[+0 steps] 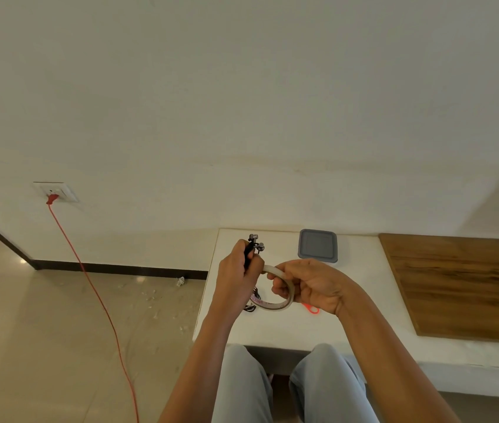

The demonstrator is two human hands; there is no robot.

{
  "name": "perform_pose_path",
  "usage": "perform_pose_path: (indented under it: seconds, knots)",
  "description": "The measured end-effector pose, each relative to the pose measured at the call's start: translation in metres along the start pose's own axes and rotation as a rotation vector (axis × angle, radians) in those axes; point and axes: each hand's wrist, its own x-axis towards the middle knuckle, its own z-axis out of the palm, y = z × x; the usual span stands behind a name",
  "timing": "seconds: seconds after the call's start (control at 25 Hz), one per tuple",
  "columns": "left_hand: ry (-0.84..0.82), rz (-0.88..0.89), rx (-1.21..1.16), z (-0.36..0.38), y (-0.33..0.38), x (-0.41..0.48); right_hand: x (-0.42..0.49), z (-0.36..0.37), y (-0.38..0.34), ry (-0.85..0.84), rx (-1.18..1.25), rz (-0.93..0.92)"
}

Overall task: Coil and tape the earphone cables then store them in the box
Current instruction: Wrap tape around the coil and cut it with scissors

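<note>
My left hand (237,276) is closed around a bundled black earphone cable (249,253), with two metal earbuds (256,242) sticking out above the fist. My right hand (309,286) grips a roll of pale tape (275,303) held just right of the left hand, above the white table (361,300). A strip of tape runs from the roll toward my left thumb. More black cable (249,307) lies on the table under the hands. A grey lidded box (318,246) sits at the table's back edge, beyond my right hand.
Red-handled scissors (311,309) lie on the table, partly hidden under my right wrist. A brown wooden board (462,285) covers the table's right part. A red cord (95,294) runs from a wall socket (56,192) across the floor on the left. My knees are under the table's front edge.
</note>
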Motion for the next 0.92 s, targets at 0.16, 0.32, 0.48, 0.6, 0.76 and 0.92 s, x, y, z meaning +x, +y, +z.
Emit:
perform_pose_path:
  seconds: [0.16, 0.32, 0.48, 0.6, 0.76, 0.92]
  knots:
    - [0.011, 0.003, 0.004, 0.0004, -0.0015, 0.0015, -0.0006, -0.0006, 0.0022, -0.011, 0.010, -0.016]
    - [0.020, 0.030, 0.003, -0.0001, 0.0034, 0.0005, 0.0008, 0.0024, 0.0014, 0.047, 0.018, -0.013]
    - [0.024, 0.043, 0.029, 0.0007, 0.0052, 0.0000, 0.0026, 0.0062, 0.0022, 0.107, 0.038, -0.012]
    - [0.027, 0.027, 0.021, 0.0019, 0.0025, -0.0005, 0.0003, 0.0056, 0.0006, 0.076, -0.002, -0.026]
    - [0.056, 0.009, 0.004, 0.0009, 0.0014, 0.0006, -0.0034, 0.0043, -0.0012, 0.019, -0.044, -0.068]
    - [0.070, 0.012, -0.007, -0.0006, 0.0024, 0.0025, -0.0019, 0.0045, -0.0013, 0.005, -0.003, -0.076]
